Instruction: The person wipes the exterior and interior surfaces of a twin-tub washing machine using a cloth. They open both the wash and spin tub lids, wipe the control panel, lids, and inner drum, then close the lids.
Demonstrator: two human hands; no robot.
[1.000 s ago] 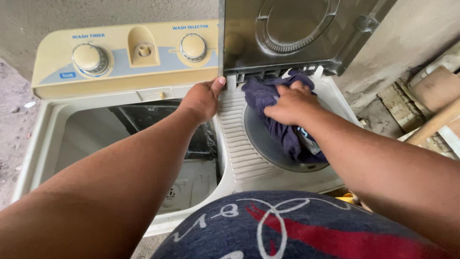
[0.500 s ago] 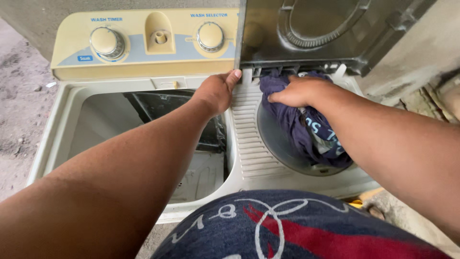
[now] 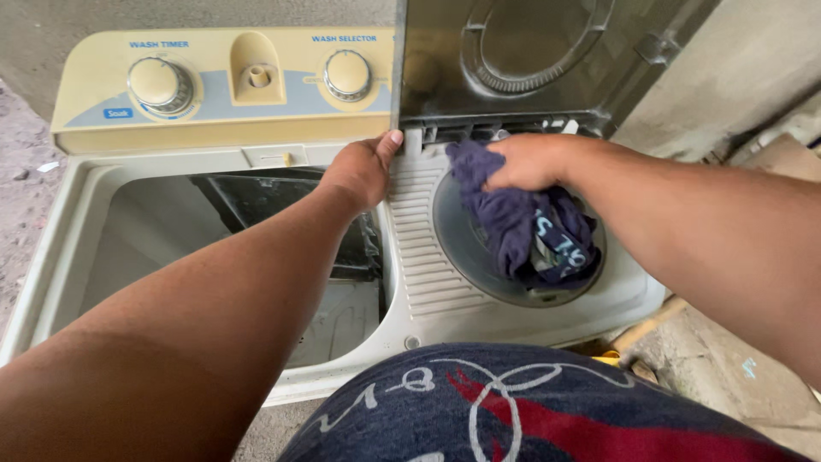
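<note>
While your right hand [image 3: 532, 161] has its grip closed on the dark cloth [image 3: 513, 224] and your left hand [image 3: 363, 169] grips the divider, loose cloth could snag the spinner rim [image 3: 445, 229].

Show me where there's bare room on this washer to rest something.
Free: the ribbed strip between the wash tub and spin drum. Crowded: the drum mouth, filled with dark clothes under the right hand; left hand grips the lid edge.

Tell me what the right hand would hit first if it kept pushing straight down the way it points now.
The right hand presses on the dark blue cloth bunched in the round spin tub opening. Going on, it would likely meet more of that cloth first; the tub's depth is hidden.
</note>
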